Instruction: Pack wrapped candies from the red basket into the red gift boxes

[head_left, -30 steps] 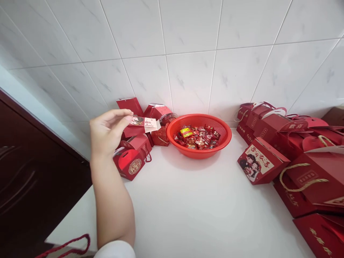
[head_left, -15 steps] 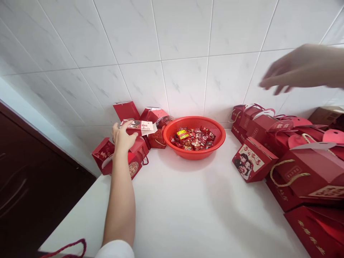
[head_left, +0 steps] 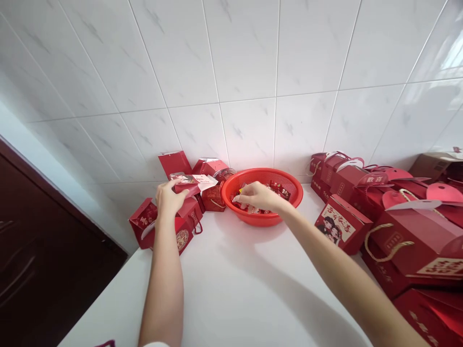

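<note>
My left hand [head_left: 169,200] grips a small red gift box [head_left: 191,182] with a printed couple and a pale flap standing open toward the basket. It is held above other red boxes [head_left: 190,212] at the left. My right hand [head_left: 258,196] is inside the red plastic basket [head_left: 262,220], over wrapped candies [head_left: 277,189]. Its fingers are bent and drawn together, tips pointing down at the candies; what lies between them cannot be made out. The hand hides much of the candy pile.
Red gift boxes with rope handles [head_left: 408,231] are stacked at the right. In front of them a box with a couple print [head_left: 342,224] leans tilted. A brown carton [head_left: 434,166] stands behind. The white tabletop [head_left: 224,289] meets a tiled wall [head_left: 249,130].
My right hand has come down from the upper right into the candy basket. My left hand still holds the gift box in about the same place. The view has tilted slightly up.
</note>
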`<state>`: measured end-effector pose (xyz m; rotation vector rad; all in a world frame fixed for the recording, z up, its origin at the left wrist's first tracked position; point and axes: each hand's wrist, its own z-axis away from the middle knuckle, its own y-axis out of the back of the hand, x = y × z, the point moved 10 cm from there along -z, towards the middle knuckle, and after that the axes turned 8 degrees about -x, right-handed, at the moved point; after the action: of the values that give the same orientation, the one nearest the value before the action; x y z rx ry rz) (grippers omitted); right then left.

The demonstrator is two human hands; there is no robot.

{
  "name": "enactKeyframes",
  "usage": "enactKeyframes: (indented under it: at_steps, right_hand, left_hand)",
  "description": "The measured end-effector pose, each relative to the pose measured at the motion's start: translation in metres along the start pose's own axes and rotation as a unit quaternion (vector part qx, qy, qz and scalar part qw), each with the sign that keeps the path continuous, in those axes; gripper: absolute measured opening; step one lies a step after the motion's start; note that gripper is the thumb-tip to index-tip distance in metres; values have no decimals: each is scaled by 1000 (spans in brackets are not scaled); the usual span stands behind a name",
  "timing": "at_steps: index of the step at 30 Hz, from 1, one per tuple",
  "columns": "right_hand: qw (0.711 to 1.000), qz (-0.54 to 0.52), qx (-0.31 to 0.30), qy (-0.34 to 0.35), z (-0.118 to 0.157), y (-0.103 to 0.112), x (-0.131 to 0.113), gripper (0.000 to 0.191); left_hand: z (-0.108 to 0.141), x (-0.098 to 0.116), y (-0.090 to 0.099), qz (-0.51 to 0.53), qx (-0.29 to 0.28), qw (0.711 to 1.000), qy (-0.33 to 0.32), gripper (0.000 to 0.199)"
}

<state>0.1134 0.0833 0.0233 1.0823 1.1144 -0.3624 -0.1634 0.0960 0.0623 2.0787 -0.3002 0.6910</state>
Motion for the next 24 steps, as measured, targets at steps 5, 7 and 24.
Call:
enactKeyframes:
  at_steps: [5,7,24]
  right_hand:
    - [988,-152,-11,4,-28,-33,12,25]
    - [979,-205,4,-9,-39,-40,15,25]
    - [934,-266,177,161,23,65,-17,40]
  left_hand:
    - [-2,-12,-1,21,-19,998,48,27]
    - [-3,-14,7,34,-14,998,52,24]
    - [70,108,-3,22,-240,946,-218,41]
